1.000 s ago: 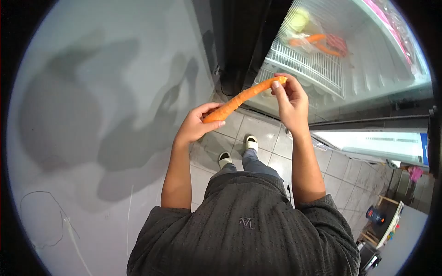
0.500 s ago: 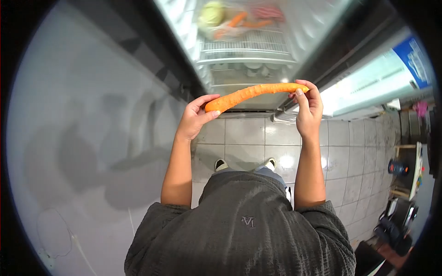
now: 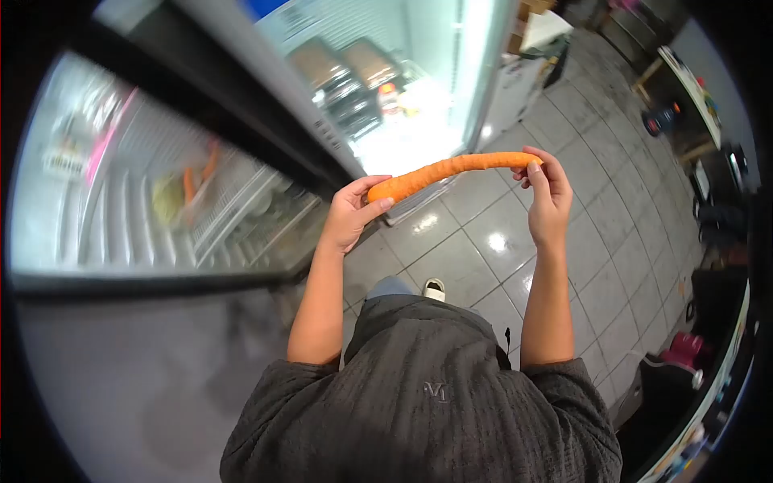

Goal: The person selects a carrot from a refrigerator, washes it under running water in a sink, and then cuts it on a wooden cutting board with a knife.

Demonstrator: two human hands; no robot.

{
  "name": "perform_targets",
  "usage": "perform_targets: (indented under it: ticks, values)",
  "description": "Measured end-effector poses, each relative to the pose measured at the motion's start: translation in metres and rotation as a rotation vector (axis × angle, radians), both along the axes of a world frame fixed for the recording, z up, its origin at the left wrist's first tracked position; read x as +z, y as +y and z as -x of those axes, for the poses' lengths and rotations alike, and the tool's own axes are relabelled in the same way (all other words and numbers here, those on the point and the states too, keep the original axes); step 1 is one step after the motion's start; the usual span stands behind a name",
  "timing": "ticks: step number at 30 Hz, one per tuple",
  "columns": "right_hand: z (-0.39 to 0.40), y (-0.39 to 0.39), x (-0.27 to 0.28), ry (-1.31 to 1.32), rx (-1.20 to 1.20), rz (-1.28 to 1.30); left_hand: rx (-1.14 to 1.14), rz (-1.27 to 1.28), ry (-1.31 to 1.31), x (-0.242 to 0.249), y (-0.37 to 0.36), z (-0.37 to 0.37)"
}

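Observation:
A long, slightly curved orange carrot [image 3: 455, 167] is held level in front of my body, above the tiled floor. My left hand [image 3: 352, 211] pinches its thick end, thumb below and fingers above. At the thin end on the right, my right hand [image 3: 547, 193] grips the tip between thumb and fingers. The middle of the carrot is uncovered between the two hands. Both forearms reach forward from dark short sleeves.
On the left, a fridge compartment [image 3: 129, 249] holds a blurred cabbage [image 3: 167, 200] and carrots. Ahead, a second lit compartment [image 3: 435, 48] holds stacked packages [image 3: 322, 68] and a bottle [image 3: 389, 98]. A shelf [image 3: 694, 95] and black bags stand at the right.
The view has turned to the right, so the first fridge compartment now lies at the left and the second one ahead. Both hands still hold the carrot, and one foot is now visible.

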State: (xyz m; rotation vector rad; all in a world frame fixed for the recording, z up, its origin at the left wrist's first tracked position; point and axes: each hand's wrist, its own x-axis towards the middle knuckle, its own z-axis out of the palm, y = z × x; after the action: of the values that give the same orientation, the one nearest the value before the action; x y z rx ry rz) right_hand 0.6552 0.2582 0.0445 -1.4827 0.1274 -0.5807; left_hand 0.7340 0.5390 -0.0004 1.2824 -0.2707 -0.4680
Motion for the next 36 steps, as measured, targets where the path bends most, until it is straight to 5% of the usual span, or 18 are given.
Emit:
perform_targets:
  ticks: [8,21,29,36]
  values:
    - [0.007,-0.15,-0.02,0.095,-0.401,0.009,-0.308,-0.05,0.029,-0.017,-0.193,-0.076]
    - [-0.088,-0.367,-0.014,0.081,-0.615,-0.004,-0.464,0.017,0.101,-0.022,-0.455,-0.207]
    - [-0.162,-0.412,-0.009,-0.022,-0.236,-0.055,-0.131,0.053,0.07,-0.008,-0.434,-0.192]
    - [-0.209,-0.302,-0.007,-0.026,0.379,-0.049,0.459,-0.055,0.039,0.006,-0.303,-0.061]
